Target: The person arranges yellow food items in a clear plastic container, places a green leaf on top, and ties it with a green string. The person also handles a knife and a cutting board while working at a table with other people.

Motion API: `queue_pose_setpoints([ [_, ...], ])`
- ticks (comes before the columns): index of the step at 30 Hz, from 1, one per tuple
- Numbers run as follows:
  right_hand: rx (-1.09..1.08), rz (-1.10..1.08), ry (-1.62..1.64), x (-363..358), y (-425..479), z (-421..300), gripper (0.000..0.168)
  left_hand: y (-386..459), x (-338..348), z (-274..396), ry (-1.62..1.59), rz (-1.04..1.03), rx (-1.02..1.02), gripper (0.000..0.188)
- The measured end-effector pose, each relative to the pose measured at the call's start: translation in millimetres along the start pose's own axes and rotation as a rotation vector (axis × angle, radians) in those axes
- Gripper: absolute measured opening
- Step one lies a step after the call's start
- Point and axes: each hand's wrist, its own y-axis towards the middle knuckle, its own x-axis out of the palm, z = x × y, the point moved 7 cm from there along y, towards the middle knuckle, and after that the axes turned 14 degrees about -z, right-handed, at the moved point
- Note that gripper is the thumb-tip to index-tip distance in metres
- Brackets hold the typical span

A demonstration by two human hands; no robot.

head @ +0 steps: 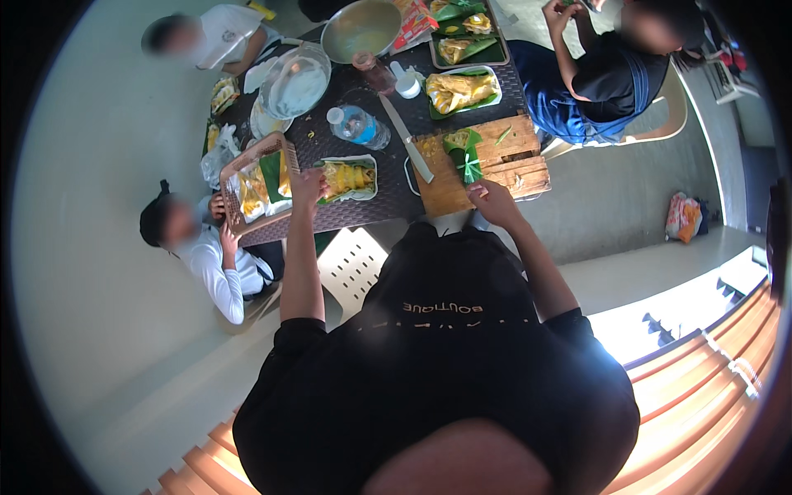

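Observation:
My left hand [309,187] is over the right rim of a brown plastic basket [289,154], beside a white foam tray [375,176] of yellow filled wraps; whether it grips anything is unclear. In the basket lie more wraps and a green leaf piece. My right hand [489,199], fingers curled, is at the lower end of a green leaf-wrapped bundle [469,162] tied with a pale strip; I cannot tell if it touches it. The bundle lies on a wooden cutting board [442,198]. A knife [405,137] lies with its blade over the board's left edge.
On the dark woven-pattern table [396,207] stand a water bottle [365,129], a clear bowl [297,83], a metal basin [362,31] and another foam tray of wraps [464,91]. A person at left [216,266] has hands at the basket. Others sit at upper left and upper right.

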Motion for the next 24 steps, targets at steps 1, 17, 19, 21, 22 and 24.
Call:
queue_pose_setpoints([
  [1,0.007,-0.011,-0.001,-2.2,-2.2,1.7,0.027,-6.6,0.9,2.3,-0.011,0.017,0.000,0.013],
  [17,-0.110,-0.094,-0.069,-0.8,12.5,5.4,0.022,-53.1,-9.6,-23.3,-0.317,-0.024,-0.058,0.015],
  [19,-0.114,-0.083,-0.085,5.6,11.0,-11.1,0.021,-47.7,-12.1,-28.4,-0.385,-0.078,-0.053,0.017],
  [21,-0.101,-0.067,-0.042,19.1,19.4,-10.9,0.020,-37.0,-9.5,-31.2,-0.426,-0.136,-0.038,0.018],
  [22,-0.135,-0.032,-0.029,23.5,20.4,-15.2,0.018,-24.7,-16.9,-41.7,-0.384,-0.204,0.050,0.019],
  [24,-0.129,0.002,0.001,40.3,25.9,-18.6,0.017,-15.6,-21.6,-54.5,-0.364,-0.275,0.119,0.020],
])
